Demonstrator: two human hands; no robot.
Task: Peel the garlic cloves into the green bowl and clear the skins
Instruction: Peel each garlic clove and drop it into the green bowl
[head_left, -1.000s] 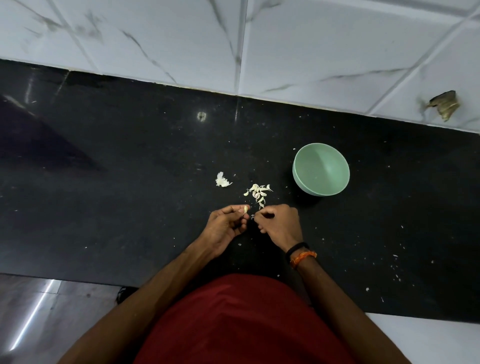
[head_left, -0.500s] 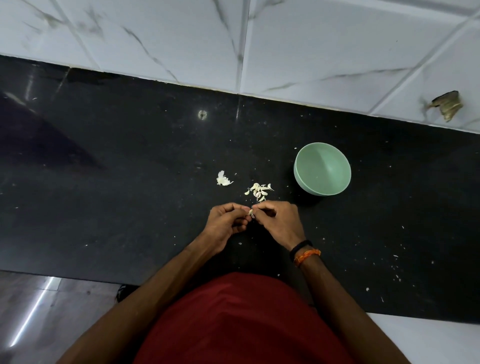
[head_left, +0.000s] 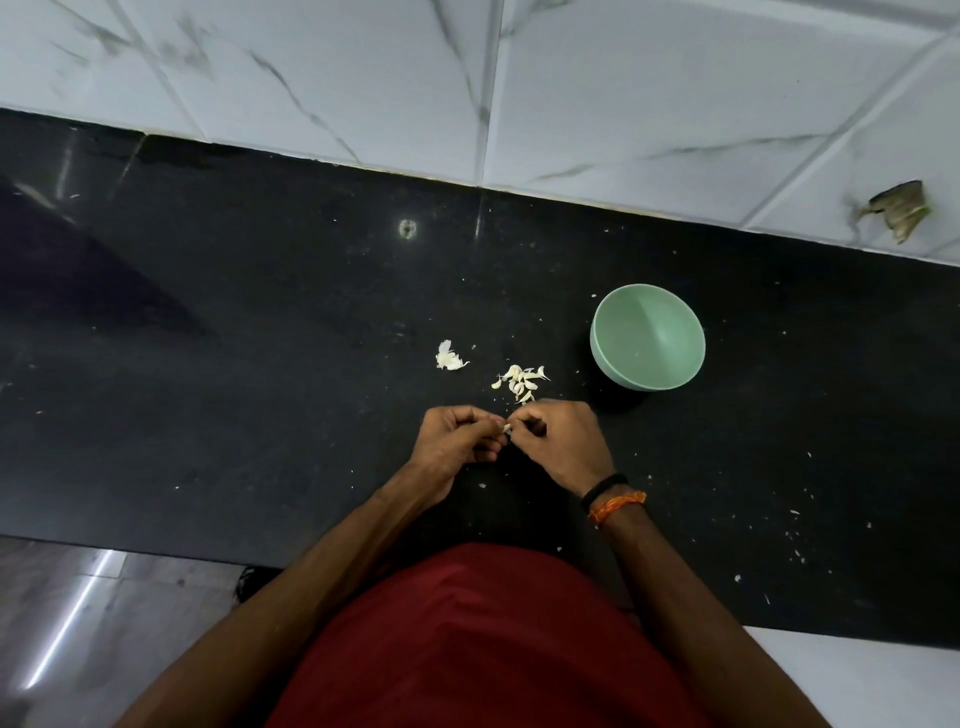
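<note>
Black speckled stone worktop (head_left: 260, 364) runs across the view, glossy, with white crumbs scattered on its right part. Behind it, a wall of white marble-look tiles (head_left: 649, 104) with grey veins; a chipped, broken patch (head_left: 901, 210) in the tile at far right. Grey tiled floor (head_left: 78, 623) shows bottom left, below the worktop edge. Red shirt (head_left: 493, 649) fills the bottom centre.

On the worktop, left to right: a small white crumpled garlic skin piece (head_left: 448, 357), lying alone; a loose pile of pale garlic cloves and skins (head_left: 521, 382) just beside it; an empty round mint-green plastic bowl (head_left: 648, 344), upright, near the pile but not touching it.

Left hand (head_left: 457, 441) sits just in front of the pile, fingers curled in, tips pinching a small pale garlic clove (head_left: 506, 427). Right hand (head_left: 563, 441) meets it from the right, fingers also curled, thumb and forefinger nipping the same clove. Both hands are close together, knuckles up, above the worktop; the clove is mostly hidden between the fingertips. Black band and orange thread bracelet (head_left: 613, 496) on the right wrist. Both forearms angle in from the bottom corners.

Versus half a second ago: the hands stay in the same spot and the same pinch, with the clove still between them. Bowl, pile and lone skin unmoved. Bowl still empty.
</note>
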